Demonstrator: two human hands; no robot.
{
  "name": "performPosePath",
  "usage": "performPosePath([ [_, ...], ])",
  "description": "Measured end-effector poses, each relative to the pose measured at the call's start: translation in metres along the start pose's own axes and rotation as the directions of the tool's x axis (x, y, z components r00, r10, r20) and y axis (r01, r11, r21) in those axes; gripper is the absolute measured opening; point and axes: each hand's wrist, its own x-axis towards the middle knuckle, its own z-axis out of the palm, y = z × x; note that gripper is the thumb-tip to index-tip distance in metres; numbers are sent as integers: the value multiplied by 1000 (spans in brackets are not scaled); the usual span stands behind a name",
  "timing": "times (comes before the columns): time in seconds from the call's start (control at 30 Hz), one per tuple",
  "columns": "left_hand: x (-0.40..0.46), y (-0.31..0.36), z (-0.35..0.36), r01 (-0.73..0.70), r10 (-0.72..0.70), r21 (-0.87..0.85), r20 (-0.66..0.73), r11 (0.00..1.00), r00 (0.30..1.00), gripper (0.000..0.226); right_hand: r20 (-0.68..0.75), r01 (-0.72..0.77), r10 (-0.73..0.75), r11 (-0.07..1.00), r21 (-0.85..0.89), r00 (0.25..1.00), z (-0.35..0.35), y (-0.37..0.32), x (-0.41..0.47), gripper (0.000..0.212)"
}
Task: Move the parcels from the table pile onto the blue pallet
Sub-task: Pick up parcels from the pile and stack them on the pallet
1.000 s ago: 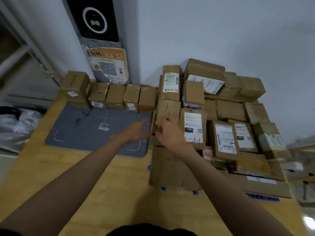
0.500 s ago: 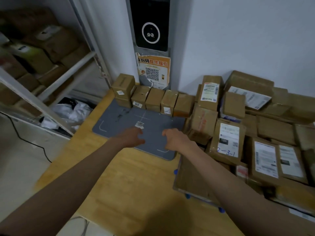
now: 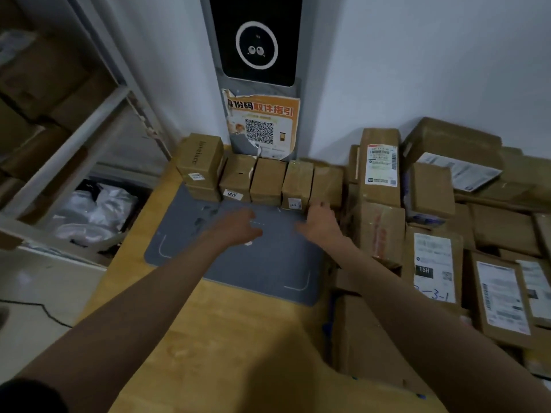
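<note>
Five small brown parcels [image 3: 268, 181] stand in a row along the far edge of the grey mat [image 3: 238, 263], backs toward the wall, with a sixth box perched on top at the row's left end. Both hands hover over the mat in front of them. The left hand [image 3: 238, 228] floats above the mat's middle, fingers loose and holding nothing. The right hand [image 3: 320, 223] is at the mat's far right corner, its fingertips touching or nearly touching the rightmost box of the row [image 3: 326, 184]; motion blur hides whether they have closed on it, so I cannot tell.

That rightmost box looks like the next one to lift. It stands upright on a narrow end, long axis vertical, one broad face toward the person. It is pressed against its neighbour on the left and against the big heap of parcels [image 3: 447, 248] to the right of the mat, so a good grip probably means tipping its top forward over the mat first, then catching front and back faces between thumb and fingers. Pulling straight up risks dragging the neighbour over, and the left hand could steady that one.

Bits of blue [image 3: 326, 326] peek out under the heap's near edge, likely the pallet, so the box would go to the right of the mat.
</note>
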Motion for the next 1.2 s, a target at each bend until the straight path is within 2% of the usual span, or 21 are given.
performPosePath([
  [0.2,59,40,-4,-49,49,0,-84,999,995,63,-111,-225,239,966,124,965,-6,8,54,84],
  [0.3,85,61,-1,-66,53,-115,-112,991,992,69,-120,-287,311,940,184,943,4,16,73,79],
  [0.37,102,70,4,-100,80,-160,-123,982,989,74,-139,-283,309,943,178,941,13,20,84,77],
  [0.47,128,77,11,-171,153,-105,-162,980,975,76,-182,-259,277,959,115,944,21,24,99,73],
  [0.63,153,87,25,-97,84,-45,-233,994,969,81,-166,-319,322,947,41,932,23,27,116,60],
  [0.77,161,90,30,-72,61,-32,-277,997,959,85,-194,-352,347,936,12,917,23,27,124,60],
  [0.87,161,92,32,-76,56,-60,-285,995,957,88,-198,-360,352,933,-1,915,26,30,124,56],
  [0.97,161,95,31,-84,72,-39,-260,996,963,101,-212,-353,346,936,5,914,28,31,120,49],
  [1.2,152,101,24,-72,42,-126,-232,989,972,98,-187,-385,385,922,37,904,24,28,107,59],
])
